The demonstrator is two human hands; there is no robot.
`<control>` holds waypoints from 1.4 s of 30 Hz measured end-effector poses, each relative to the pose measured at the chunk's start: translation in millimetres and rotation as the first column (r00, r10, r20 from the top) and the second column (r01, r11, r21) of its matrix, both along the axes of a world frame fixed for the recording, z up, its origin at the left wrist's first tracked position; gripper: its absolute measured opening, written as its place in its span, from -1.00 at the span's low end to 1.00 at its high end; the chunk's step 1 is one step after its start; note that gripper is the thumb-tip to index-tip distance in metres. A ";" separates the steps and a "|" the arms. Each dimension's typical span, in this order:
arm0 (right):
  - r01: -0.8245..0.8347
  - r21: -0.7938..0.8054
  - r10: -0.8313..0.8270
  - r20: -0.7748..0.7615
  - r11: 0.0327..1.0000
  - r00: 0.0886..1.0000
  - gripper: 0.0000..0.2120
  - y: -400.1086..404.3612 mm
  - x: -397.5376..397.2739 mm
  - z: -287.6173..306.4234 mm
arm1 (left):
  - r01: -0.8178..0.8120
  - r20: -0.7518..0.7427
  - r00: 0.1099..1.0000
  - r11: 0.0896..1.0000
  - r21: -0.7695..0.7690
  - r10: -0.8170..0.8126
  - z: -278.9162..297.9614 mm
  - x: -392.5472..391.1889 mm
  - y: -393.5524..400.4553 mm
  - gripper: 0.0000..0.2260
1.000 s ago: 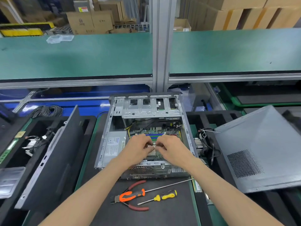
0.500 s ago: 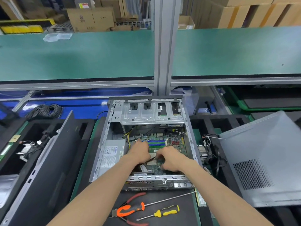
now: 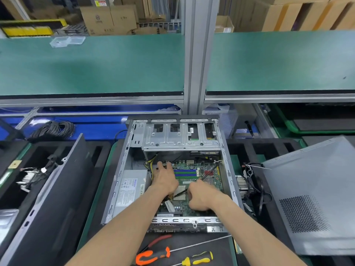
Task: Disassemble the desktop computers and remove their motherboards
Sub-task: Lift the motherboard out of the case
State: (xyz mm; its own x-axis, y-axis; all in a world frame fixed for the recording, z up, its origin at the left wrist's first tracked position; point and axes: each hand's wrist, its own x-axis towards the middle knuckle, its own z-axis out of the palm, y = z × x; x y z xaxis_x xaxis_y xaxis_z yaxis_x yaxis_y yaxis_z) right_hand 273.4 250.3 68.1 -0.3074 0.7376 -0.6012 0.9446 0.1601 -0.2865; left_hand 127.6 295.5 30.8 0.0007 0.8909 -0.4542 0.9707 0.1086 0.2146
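Left hand [image 3: 165,181]: fingers extended, touching motherboard [image 3: 199,170], frame centre.
Right hand [image 3: 201,196]: curled inside computer case [image 3: 123,169]; grasp unclear.

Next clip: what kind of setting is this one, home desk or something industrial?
Most likely an electronics disassembly line in a factory or warehouse: a green-matted conveyor bench, stacked cardboard boxes behind it, and an opened desktop case between foam trays.

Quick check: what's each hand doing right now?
Left hand: fingers extended, touching the motherboard near the cables; holds nothing.
Right hand: fingers curled; contents cannot be told.
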 end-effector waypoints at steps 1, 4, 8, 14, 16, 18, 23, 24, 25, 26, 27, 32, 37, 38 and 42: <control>-0.004 -0.006 0.004 0.018 1.000 1.000 -0.92 -0.2 0.4 -0.2 | -0.013 -0.005 1.000 1.000 -0.006 0.013 -0.2 0.2 1.0 -0.35; 0.007 -0.011 -0.006 0.048 1.000 0.999 -0.79 0.3 1.9 -2.8 | -0.039 -0.047 0.998 0.999 -0.017 0.038 0.6 1.9 4.1 -0.33; 0.009 0.036 -0.011 0.074 0.999 0.997 -0.68 1.8 3.5 -3.2 | -0.034 -0.067 0.997 0.999 -0.005 0.034 -1.4 1.7 5.9 -0.39; 0.080 0.186 -0.115 0.187 0.979 0.976 -0.58 1.1 8.1 -3.4 | -0.050 -0.042 0.998 0.998 0.039 0.052 -3.7 0.7 5.4 -0.41; 0.153 0.195 -0.192 0.201 0.969 0.961 -0.55 0.4 7.3 -3.1 | -0.065 -0.022 0.998 0.998 0.027 0.065 -1.0 1.4 5.0 -0.43; 0.222 0.197 -0.258 0.184 0.955 0.948 -0.57 0.1 7.6 -3.8 | -0.078 -0.013 0.997 0.997 0.018 0.078 0.8 2.4 4.8 -0.45; 0.316 0.242 -0.374 0.254 0.917 0.892 -0.42 2.6 9.0 -3.1 | -0.099 -0.011 0.995 0.995 0.017 0.099 3.6 4.0 4.4 -0.51; 0.324 0.238 -0.382 0.264 0.916 0.886 -0.40 4.0 8.6 -2.9 | -0.102 -0.008 0.995 0.995 0.019 0.102 4.3 4.6 4.7 -0.52; 0.331 0.232 -0.387 0.268 0.915 0.882 -0.37 5.6 8.3 -3.0 | -0.109 -0.004 0.994 0.994 0.020 0.109 5.0 5.2 4.6 -0.53; 0.339 0.226 -0.393 0.267 0.913 0.880 -0.31 8.0 8.2 -3.0 | -0.115 -0.002 0.993 0.993 0.021 0.115 5.6 5.8 4.7 -0.54; 0.348 0.216 -0.398 0.265 0.912 0.879 -0.26 10.9 8.8 -3.1 | -0.120 -0.001 0.993 0.992 0.024 0.120 6.0 6.2 5.1 -0.56; 0.344 0.179 -0.384 0.286 0.922 0.878 -0.22 19.7 8.9 -3.2 | -0.134 0.006 0.991 0.990 0.046 0.133 3.3 6.8 5.0 -0.57; 0.390 0.193 -0.431 0.262 0.900 0.864 -0.22 22.5 8.7 -7.0 | -0.130 0.016 0.991 0.990 0.049 0.129 3.6 6.8 3.7 -0.55; 0.398 0.200 -0.440 0.257 0.895 0.860 -0.21 22.8 8.6 -8.2 | -0.129 0.017 0.992 0.990 0.051 0.128 3.5 6.8 3.8 -0.54; 0.387 0.263 -0.450 0.249 0.884 0.858 -0.27 22.5 8.2 -13.6 | -0.135 0.029 0.991 0.988 0.071 0.133 4.1 7.4 3.3 -0.54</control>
State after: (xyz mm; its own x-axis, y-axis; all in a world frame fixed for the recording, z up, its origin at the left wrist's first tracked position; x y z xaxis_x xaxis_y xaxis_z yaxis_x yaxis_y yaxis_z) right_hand 281.6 272.8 54.5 0.2249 0.8678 -0.4431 0.9692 -0.2462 0.0098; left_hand 134.9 298.8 34.9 -0.1107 0.9145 -0.3892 0.9430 0.2203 0.2496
